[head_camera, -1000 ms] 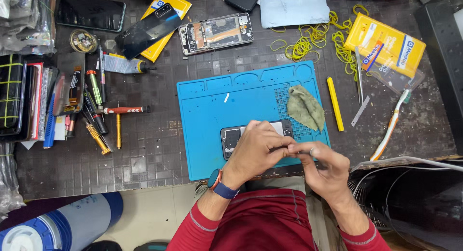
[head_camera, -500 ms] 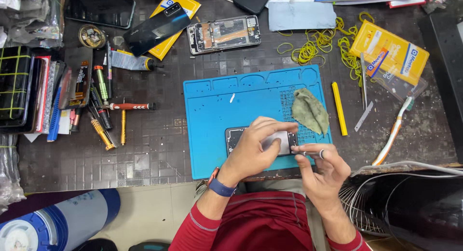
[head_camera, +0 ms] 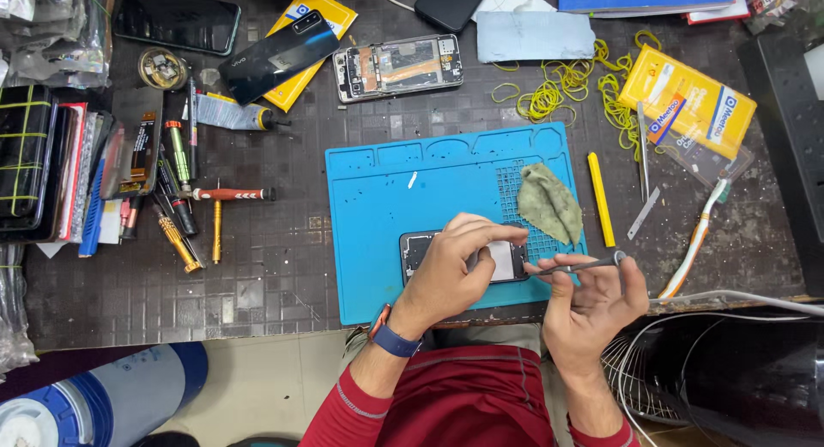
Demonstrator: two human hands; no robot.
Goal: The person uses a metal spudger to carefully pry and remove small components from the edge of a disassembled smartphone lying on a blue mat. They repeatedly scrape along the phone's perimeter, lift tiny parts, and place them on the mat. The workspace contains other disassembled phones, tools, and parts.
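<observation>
On the blue work mat point(head_camera: 386, 215) near its front edge lies an opened phone point(head_camera: 502, 260), and the left hand point(head_camera: 451, 271) curls over it, fingers pressing it down. Just beside it, the right hand point(head_camera: 592, 305) pinches slim metal tweezers point(head_camera: 584, 264) whose tip reaches the phone's right end; a green cloth point(head_camera: 549, 202) lies close behind

- I count two hands over the tabletop: my left hand point(head_camera: 451, 271) and my right hand point(head_camera: 592, 301).
- One blue work mat point(head_camera: 386, 215).
- Three phones with backs or screens whole: point(head_camera: 176, 19), point(head_camera: 279, 54), point(head_camera: 451, 2).
- Two opened phones: one at the top point(head_camera: 397, 66), one on the mat point(head_camera: 416, 249).
- One green cloth point(head_camera: 549, 204).
- One yellow pry stick point(head_camera: 601, 198).
- One toothbrush point(head_camera: 693, 241).
- One heap of yellow rubber bands point(head_camera: 558, 91); too tangled to count.
</observation>
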